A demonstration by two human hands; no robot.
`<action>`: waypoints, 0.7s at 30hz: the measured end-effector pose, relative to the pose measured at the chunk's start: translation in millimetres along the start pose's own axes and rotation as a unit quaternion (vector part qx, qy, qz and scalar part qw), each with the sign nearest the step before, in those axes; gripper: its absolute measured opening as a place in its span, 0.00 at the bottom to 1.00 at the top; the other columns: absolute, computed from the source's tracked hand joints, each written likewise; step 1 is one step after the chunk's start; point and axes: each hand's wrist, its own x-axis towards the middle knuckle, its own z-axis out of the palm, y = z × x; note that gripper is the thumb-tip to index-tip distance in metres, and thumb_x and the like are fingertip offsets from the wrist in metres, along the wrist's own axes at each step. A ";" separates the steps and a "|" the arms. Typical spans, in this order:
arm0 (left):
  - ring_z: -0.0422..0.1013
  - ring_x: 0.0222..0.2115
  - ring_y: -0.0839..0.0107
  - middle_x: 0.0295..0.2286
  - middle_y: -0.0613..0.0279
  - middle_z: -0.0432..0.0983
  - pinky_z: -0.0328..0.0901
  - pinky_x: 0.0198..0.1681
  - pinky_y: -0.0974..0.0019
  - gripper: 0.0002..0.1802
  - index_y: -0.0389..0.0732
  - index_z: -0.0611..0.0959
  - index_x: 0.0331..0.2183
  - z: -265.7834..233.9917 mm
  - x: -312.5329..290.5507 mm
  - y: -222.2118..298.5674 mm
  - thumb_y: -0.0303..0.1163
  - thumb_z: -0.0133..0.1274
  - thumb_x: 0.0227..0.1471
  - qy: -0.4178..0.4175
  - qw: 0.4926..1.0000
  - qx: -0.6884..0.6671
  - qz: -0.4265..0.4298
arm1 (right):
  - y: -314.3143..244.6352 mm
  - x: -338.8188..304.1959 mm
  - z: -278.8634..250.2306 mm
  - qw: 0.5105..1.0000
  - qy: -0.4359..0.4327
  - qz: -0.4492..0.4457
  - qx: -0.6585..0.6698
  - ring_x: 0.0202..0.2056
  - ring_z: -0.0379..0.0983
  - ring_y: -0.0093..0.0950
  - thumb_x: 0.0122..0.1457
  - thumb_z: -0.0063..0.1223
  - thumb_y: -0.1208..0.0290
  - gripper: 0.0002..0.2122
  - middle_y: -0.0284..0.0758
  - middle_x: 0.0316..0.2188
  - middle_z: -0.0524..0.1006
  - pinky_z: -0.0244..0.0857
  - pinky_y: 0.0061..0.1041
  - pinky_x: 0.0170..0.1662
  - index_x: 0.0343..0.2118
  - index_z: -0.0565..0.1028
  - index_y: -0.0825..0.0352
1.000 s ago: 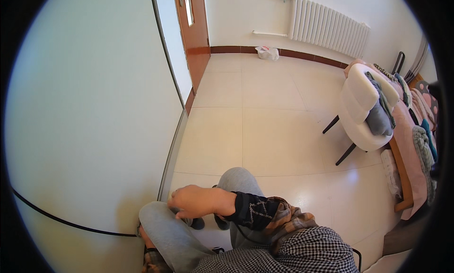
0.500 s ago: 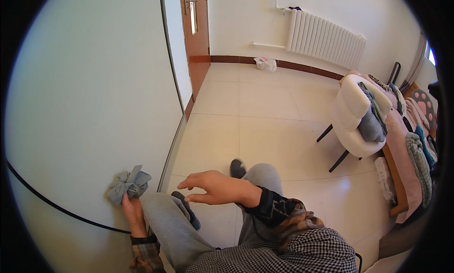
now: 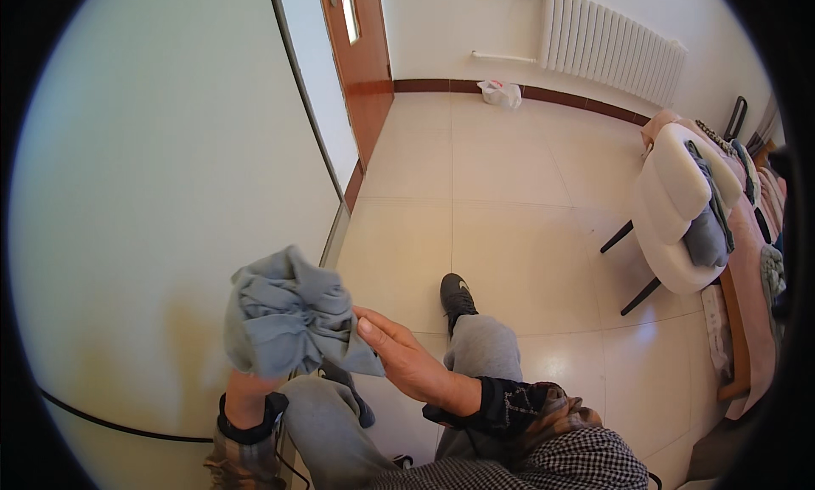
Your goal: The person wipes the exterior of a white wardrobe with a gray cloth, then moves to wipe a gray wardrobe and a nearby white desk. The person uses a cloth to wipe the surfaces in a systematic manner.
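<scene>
A bunched blue-gray cloth is held up in the lower left of the frame, gathered into puckered folds, with one loose corner pointing right. The person's right hand, just right of it, pinches that corner between thumb and fingers. The left hand sits under the bundle; its fingers are hidden behind the fabric, so how firmly they grip cannot be told.

The likeliest mishap is the bundle coming undone: the right hand has only an edge, and a pull there could drag the folds open if the left hand's hold is loose. If both holds slipped, the cloth would probably fall onto the gray trousers or the tiled floor, near the dark sneaker at lower center. The pale panel filling the left of the frame may crowd the left elbow on a wide swing. The white chair at right, with folded clothes on it, stands well apart and poses little risk.
</scene>
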 end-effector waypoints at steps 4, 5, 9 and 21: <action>0.69 0.53 0.67 0.53 0.54 0.70 0.66 0.56 0.63 0.33 0.32 0.66 0.60 26.7 23.5 21.3 0.29 0.58 0.56 -0.014 0.967 -0.248 -0.062 | -8.2 3.0 -1.8 0.991 -0.074 -0.018 0.113 0.60 0.65 0.27 0.68 0.54 0.62 0.31 0.35 0.62 0.66 0.59 0.28 0.63 0.68 0.56 0.69; 0.69 0.53 0.68 0.53 0.55 0.70 0.65 0.56 0.64 0.34 0.33 0.66 0.60 29.3 27.5 23.4 0.29 0.59 0.55 -0.003 0.969 -0.244 -0.042 | -10.0 4.2 -3.6 0.994 -0.035 -0.031 0.102 0.60 0.65 0.26 0.67 0.56 0.64 0.31 0.35 0.62 0.66 0.58 0.28 0.63 0.68 0.56 0.68; 0.68 0.52 0.70 0.52 0.59 0.70 0.63 0.57 0.66 0.35 0.34 0.66 0.60 33.2 30.7 19.5 0.27 0.59 0.53 0.022 0.996 -0.085 -0.014 | -14.9 9.3 -21.8 0.992 0.026 -0.083 0.092 0.59 0.66 0.24 0.62 0.61 0.73 0.30 0.34 0.58 0.71 0.58 0.28 0.64 0.66 0.62 0.67; 0.67 0.56 0.66 0.55 0.60 0.69 0.61 0.62 0.59 0.28 0.39 0.71 0.58 99.1 9.8 19.9 0.15 0.52 0.57 0.122 0.817 -0.560 -0.066 | -45.7 -38.0 -11.0 0.994 -0.008 -0.081 0.071 0.59 0.66 0.27 0.68 0.52 0.55 0.28 0.36 0.61 0.68 0.63 0.30 0.60 0.64 0.61 0.67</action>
